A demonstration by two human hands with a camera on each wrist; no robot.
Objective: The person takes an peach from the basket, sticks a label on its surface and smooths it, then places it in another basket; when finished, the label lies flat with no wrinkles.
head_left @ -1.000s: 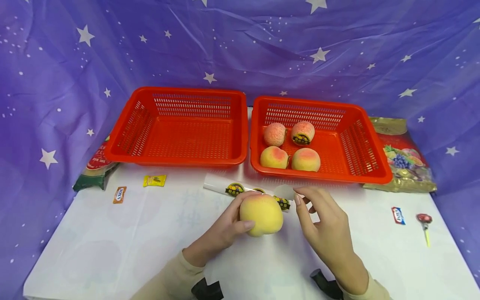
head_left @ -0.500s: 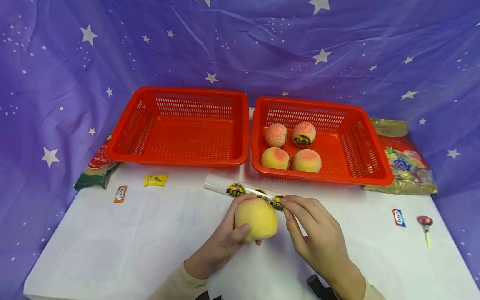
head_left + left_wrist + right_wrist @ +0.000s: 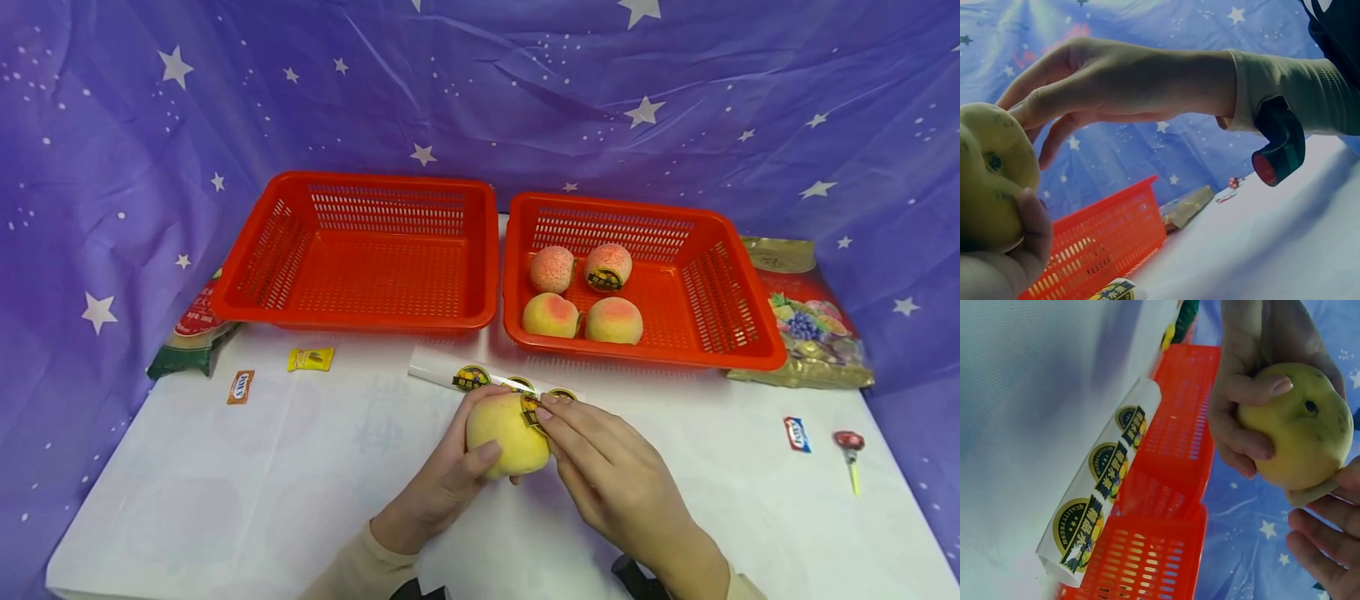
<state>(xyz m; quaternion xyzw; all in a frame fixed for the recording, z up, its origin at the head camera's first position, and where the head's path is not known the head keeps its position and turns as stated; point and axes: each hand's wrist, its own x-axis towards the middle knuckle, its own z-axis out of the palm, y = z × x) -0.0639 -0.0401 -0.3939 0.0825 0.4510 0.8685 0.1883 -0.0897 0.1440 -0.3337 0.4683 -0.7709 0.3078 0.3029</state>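
A yellow peach [image 3: 504,437] sits in my left hand [image 3: 446,475], the thumb over its near side and the fingers around the far side. My right hand [image 3: 622,467] pinches a round black-and-gold fruit sticker [image 3: 534,414] against the peach's right side. The right wrist view shows the sticker's pale back [image 3: 1313,494] standing partly off the fruit at the fingertips. The peach's dark stem hollow [image 3: 992,162] faces the left wrist camera. Just behind the hands, a rolled white sheet of the same stickers [image 3: 442,367] lies on the table; the left hand and peach overlap part of it.
A red basket [image 3: 352,321] stands at back left. Beside it, another red basket [image 3: 712,354] holds several peaches [image 3: 551,317]. Snack bags [image 3: 817,333] flank the baskets. Small wrapped candies [image 3: 311,359] lie at left; a candy [image 3: 797,434] and a lollipop [image 3: 850,442] lie at right.
My right hand has moved left with the sticker, from beside the sticker roll onto the peach's right side. The left hand has turned the peach and shifted it slightly left.
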